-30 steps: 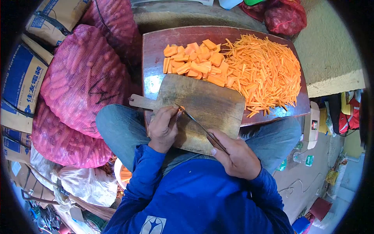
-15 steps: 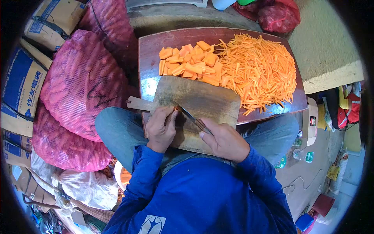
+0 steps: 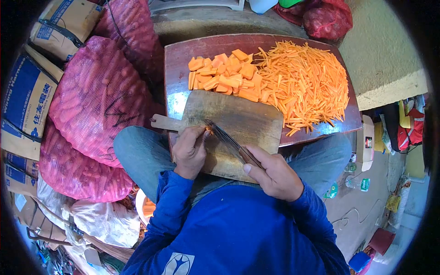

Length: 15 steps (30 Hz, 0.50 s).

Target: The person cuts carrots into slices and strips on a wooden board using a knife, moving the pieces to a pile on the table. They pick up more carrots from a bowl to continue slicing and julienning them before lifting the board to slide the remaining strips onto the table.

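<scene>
My right hand [image 3: 276, 175] is closed around the wooden handle of a knife [image 3: 223, 137], whose dark blade slants up and left over the cutting board [image 3: 250, 114]. My left hand [image 3: 190, 150] is closed at the board's left side, pinching a small orange carrot piece [image 3: 208, 130] that my fingers mostly hide. The blade's tip is right beside those fingertips. Beyond the board, a heap of peeled carrot chunks [image 3: 224, 73] lies on the reddish-brown tabletop [image 3: 176, 59]. To its right spreads a large pile of carrot sticks [image 3: 307, 85].
Pink mesh sacks of carrots [image 3: 98, 101] are stacked on my left, against cardboard boxes [image 3: 27, 101]. A pale tub [image 3: 143, 206] with orange pieces stands by my left elbow. Plastic bottles [image 3: 355, 182] lie on the floor to the right. A red mesh bag [image 3: 327, 20] sits behind the table.
My right hand has shifted slightly right and down, and the knife blade has turned, showing more of its flat side. My left hand stays nearly in place.
</scene>
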### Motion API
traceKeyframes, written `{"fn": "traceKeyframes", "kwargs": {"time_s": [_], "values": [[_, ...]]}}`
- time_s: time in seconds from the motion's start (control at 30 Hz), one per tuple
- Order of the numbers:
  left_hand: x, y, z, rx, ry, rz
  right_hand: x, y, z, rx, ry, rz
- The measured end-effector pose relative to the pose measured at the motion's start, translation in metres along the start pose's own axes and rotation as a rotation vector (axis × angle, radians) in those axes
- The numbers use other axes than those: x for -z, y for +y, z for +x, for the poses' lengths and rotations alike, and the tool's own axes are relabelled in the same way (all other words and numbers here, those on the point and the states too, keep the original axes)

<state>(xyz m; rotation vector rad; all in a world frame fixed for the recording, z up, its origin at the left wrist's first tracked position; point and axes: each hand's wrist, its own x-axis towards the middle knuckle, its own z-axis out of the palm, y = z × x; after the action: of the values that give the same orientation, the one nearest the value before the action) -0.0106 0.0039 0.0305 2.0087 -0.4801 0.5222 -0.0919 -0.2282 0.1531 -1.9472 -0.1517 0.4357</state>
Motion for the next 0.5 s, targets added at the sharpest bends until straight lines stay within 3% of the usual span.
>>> {"fn": "traceKeyframes", "kwargs": {"time_s": [0.1,0.17,0.5], "values": [[-0.001,-0.002,-0.001,0.007,-0.005,0.006,0.0,-0.005,-0.002,-0.09,-0.038,0.017],[-0.001,-0.003,-0.002,0.01,-0.002,-0.005,-0.004,0.002,-0.002,0.012,0.017,0.022],[0.0,-0.002,-0.002,-0.006,0.014,0.012,-0.013,0.008,0.007,0.041,0.016,-0.064]]}}
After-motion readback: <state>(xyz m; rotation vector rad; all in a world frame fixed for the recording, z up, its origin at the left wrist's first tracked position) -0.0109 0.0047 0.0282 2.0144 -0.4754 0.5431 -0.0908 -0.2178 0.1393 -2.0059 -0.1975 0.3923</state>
